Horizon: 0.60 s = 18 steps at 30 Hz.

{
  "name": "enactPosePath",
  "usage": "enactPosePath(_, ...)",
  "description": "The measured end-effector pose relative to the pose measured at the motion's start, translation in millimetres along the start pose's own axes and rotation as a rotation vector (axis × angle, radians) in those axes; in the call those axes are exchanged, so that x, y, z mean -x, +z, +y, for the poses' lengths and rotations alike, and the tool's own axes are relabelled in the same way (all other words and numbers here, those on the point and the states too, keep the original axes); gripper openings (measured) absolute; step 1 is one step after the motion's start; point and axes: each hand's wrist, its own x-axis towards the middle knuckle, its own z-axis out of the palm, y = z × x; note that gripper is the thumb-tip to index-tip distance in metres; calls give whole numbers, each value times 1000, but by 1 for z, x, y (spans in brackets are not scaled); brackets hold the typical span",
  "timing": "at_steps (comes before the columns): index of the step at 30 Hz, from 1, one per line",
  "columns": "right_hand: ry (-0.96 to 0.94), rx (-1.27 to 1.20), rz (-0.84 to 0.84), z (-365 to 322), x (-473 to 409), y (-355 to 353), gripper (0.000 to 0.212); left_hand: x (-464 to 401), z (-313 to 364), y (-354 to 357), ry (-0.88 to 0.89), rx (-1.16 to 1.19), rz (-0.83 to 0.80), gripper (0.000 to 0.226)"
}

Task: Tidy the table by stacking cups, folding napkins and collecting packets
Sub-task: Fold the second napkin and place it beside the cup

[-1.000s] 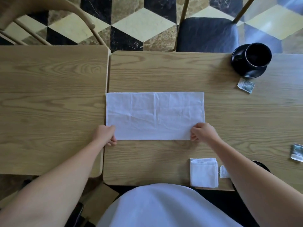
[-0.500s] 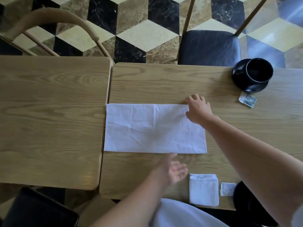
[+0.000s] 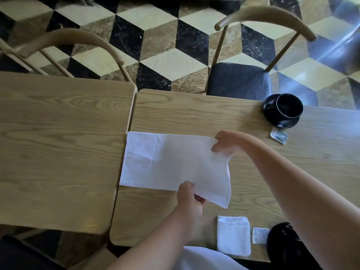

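Both hands are on the white napkin [image 3: 171, 162], which lies half-folded as a long strip on the right-hand counter [image 3: 194, 112], its left edge at the seam with the neighbouring counter [image 3: 58, 143].

Right hand [image 3: 224, 143]: pinching the far right corner, lifted off the wood. Left hand [image 3: 190, 197]: closed on the near edge, fingers tucked under the cloth. The right end of the napkin is airborne and sagging between the two grips; the left half lies flat.

Step, as I read it: bringing the right end over to the left to halve the strip.

Risks I note:
- The left hand grips well in from the near right corner, so that corner droops free. If it trails, the fold lands skewed and the edges will not meet.
- Nothing pins the flat left half. A quick pull could drag the whole napkin toward the counter seam or bunch it.
- Thin cloth, two small pinches: either one slipping drops the end in a crumple.
- The right forearm crosses above the near edge, where a folded napkin [image 3: 233, 235] and a small packet [image 3: 260, 235] sit just beside each other; a low sweep back could knock them off.

Elsewhere: black cup [image 3: 288, 108] on its saucer [image 3: 278, 121] at the far edge, another packet [image 3: 279, 135] near it. A dark object at the lower right is too blurred; possibly a second cup, I cannot tell. Cups unstacked, packets uncollected.
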Motion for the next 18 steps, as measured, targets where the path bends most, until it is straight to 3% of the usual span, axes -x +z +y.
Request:
enactPosePath(7, -203, -668, 105, -20, 108, 2, 40, 85, 91, -30, 185, -147, -223, 18)
enactPosePath(11, -334, -1166, 157, -39, 168, 20, 24, 147, 132, -46, 171, -331, -457, 13)
enactPosePath(13, -387, -1374, 121, -45, 193, 32, 18, 173, 149, -53, 188, -385, -535, 11)
enactPosePath(18, -589, -1672, -51, -48, 237, 35, 35, 210, 180, -57, 236, -384, -710, 23)
